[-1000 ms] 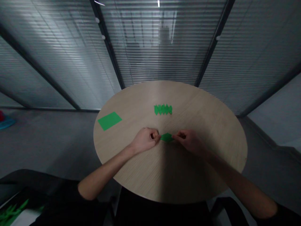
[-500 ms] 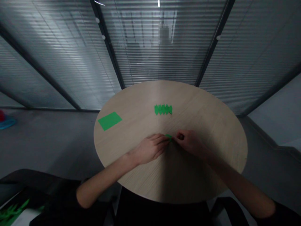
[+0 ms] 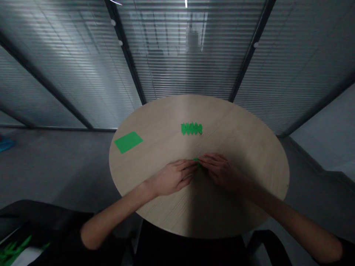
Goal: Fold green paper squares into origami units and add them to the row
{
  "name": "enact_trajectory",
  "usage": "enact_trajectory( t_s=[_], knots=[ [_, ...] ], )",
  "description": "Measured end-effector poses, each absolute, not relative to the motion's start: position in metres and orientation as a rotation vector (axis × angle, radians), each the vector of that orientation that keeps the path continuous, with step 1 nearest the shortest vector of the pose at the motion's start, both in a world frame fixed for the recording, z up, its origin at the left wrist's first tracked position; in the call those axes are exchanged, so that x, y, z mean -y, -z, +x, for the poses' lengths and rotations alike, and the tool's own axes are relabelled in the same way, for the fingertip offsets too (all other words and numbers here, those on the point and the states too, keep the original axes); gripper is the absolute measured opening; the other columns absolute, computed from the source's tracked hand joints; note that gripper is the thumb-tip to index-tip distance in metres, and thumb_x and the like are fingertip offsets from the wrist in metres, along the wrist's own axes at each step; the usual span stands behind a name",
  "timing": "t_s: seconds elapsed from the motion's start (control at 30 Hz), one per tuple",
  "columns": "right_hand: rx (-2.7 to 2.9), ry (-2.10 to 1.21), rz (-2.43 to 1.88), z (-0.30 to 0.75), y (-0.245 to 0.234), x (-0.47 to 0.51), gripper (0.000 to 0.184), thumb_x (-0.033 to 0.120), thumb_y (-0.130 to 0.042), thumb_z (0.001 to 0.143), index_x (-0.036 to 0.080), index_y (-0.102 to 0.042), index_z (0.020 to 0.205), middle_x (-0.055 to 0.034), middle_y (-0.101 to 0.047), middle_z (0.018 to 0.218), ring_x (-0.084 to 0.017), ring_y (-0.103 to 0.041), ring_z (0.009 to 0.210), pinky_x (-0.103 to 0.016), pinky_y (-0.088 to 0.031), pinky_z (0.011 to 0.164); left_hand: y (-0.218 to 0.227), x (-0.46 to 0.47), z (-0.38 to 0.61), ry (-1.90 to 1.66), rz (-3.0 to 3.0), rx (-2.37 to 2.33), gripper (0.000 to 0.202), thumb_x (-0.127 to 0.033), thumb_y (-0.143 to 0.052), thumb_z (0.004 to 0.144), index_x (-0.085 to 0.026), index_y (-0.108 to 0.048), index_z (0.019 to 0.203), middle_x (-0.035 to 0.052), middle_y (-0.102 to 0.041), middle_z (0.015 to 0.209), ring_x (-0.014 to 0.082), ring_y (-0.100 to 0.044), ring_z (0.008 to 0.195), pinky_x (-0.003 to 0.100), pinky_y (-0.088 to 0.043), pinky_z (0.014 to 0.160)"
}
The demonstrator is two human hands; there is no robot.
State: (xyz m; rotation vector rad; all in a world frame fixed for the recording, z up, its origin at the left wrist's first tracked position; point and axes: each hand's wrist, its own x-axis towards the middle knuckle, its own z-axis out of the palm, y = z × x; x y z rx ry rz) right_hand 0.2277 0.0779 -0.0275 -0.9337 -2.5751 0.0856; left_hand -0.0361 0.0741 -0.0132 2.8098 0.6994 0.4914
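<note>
Both my hands lie flat on the round wooden table (image 3: 249,147), fingertips meeting over a small green paper piece (image 3: 196,159). Only a sliver of that piece shows between the fingers; the rest is hidden. My left hand (image 3: 174,176) has its fingers stretched out and pressing down on the paper's left side. My right hand (image 3: 219,170) does the same from the right, fingers extended and flat. Neither hand grips anything.
A green zigzag-edged folded paper (image 3: 191,128) lies further back at the table's middle. A flat green rectangular sheet (image 3: 128,142) sits near the left rim. Glass walls with blinds stand behind the table. Green scraps (image 3: 11,251) lie at the lower left, off the table.
A second ago both hands pinched the ends of the green piece. The left hand then flattened over it, and now the right hand has also opened flat on it.
</note>
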Motion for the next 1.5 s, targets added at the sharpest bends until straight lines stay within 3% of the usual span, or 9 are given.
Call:
enact_trajectory(
  t_s=[0.13,0.27,0.43,0.93,1.23,1.5],
  knots=[
    [2.556,-0.155,-0.947,0.231,0.025,-0.073,0.047,0.018,-0.052,0.100,0.024,-0.053,0.146,-0.0099,-0.064,0.142,-0.027,-0.055,0.132,-0.052,-0.044,0.111,0.014,-0.078,-0.035,-0.553,2.756,-0.791,0.033,-0.029,-0.046,0.105,-0.015,-0.063,0.130,0.0140,-0.065,0.133,0.0249,-0.063,0.122,0.044,-0.052,0.107],
    [2.547,-0.105,-0.943,0.221,0.019,-0.079,0.031,0.017,-0.057,0.099,0.022,-0.067,0.128,-0.0089,-0.071,0.126,-0.027,-0.060,0.120,-0.049,-0.047,0.106,0.015,-0.091,-0.027,-0.606,2.713,-0.842,0.029,-0.031,-0.047,0.105,-0.014,-0.071,0.107,0.0123,-0.070,0.105,0.0248,-0.066,0.103,0.041,-0.057,0.092],
    [2.555,-0.062,-0.942,0.213,0.019,-0.090,0.017,0.015,-0.058,0.097,0.020,-0.073,0.104,-0.0081,-0.072,0.106,-0.024,-0.059,0.101,-0.042,-0.048,0.095,0.017,-0.103,-0.021,-0.674,2.688,-0.800,0.028,-0.030,-0.048,0.104,-0.015,-0.073,0.106,0.0114,-0.067,0.099,0.0242,-0.063,0.096,0.038,-0.055,0.086],
    [2.535,0.008,-0.986,0.213,0.025,-0.087,0.019,0.020,-0.052,0.101,0.019,-0.071,0.098,-0.0090,-0.068,0.097,-0.024,-0.056,0.090,-0.041,-0.046,0.089,0.023,-0.105,-0.021,-0.687,2.769,-0.792,0.038,-0.031,-0.039,0.107,-0.013,-0.072,0.105,0.0122,-0.065,0.097,0.0232,-0.061,0.092,0.038,-0.054,0.084],
    [2.460,-0.019,-0.979,0.209,0.031,-0.086,0.014,0.021,-0.055,0.099,0.017,-0.068,0.096,-0.0098,-0.067,0.096,-0.025,-0.057,0.092,-0.041,-0.046,0.091,0.023,-0.107,-0.020,-0.632,2.730,-0.805,0.029,-0.025,-0.042,0.105,-0.012,-0.067,0.103,0.0131,-0.063,0.099,0.0250,-0.060,0.096,0.039,-0.054,0.086],
    [2.336,-0.312,-1.100,0.205,0.026,-0.087,0.010,0.013,-0.060,0.093,0.018,-0.066,0.087,-0.0069,-0.065,0.089,-0.023,-0.060,0.088,-0.037,-0.049,0.086,0.018,-0.101,-0.020,-0.616,2.644,-0.871,0.017,-0.023,-0.052,0.098,-0.013,-0.065,0.098,0.0114,-0.062,0.097,0.0252,-0.059,0.093,0.037,-0.053,0.082]
  ],
)
